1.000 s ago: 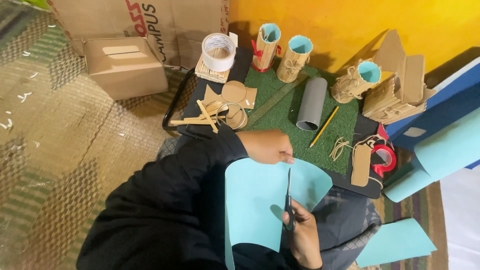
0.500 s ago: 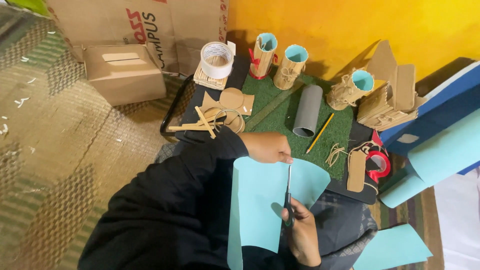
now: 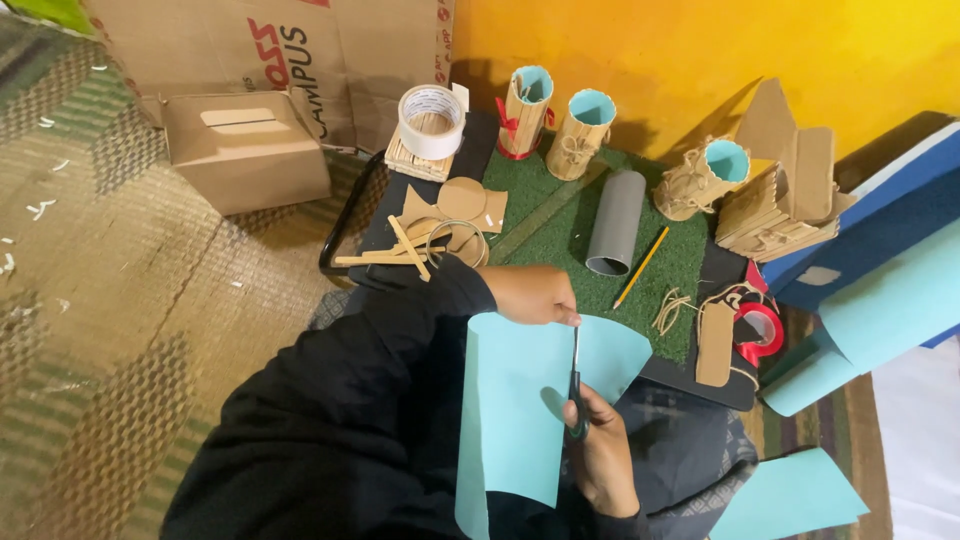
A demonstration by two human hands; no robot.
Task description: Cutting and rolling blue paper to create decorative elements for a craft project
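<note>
My left hand (image 3: 530, 293) pinches the top edge of a light blue paper sheet (image 3: 510, 400) and holds it up over my lap. My right hand (image 3: 603, 450) grips a pair of scissors (image 3: 576, 385) from below. The blades point upward, toward the left hand's fingers, and run along a cut in the sheet. A curved strip of the paper lies to the right of the blades. My black sleeve (image 3: 340, 430) covers the left forearm.
A low table with a green turf mat (image 3: 545, 215) holds a grey tube (image 3: 613, 222), a pencil (image 3: 640, 267), stick-covered cups (image 3: 585, 120), a tape roll (image 3: 431, 120), red tape (image 3: 760, 330) and cardboard pieces. A cardboard box (image 3: 245, 150) sits on the woven mat at left. Blue sheets (image 3: 880, 310) lie at right.
The view has shifted slightly. The scissors have advanced a little up the sheet toward my left hand, which keeps its hold on the top edge.
</note>
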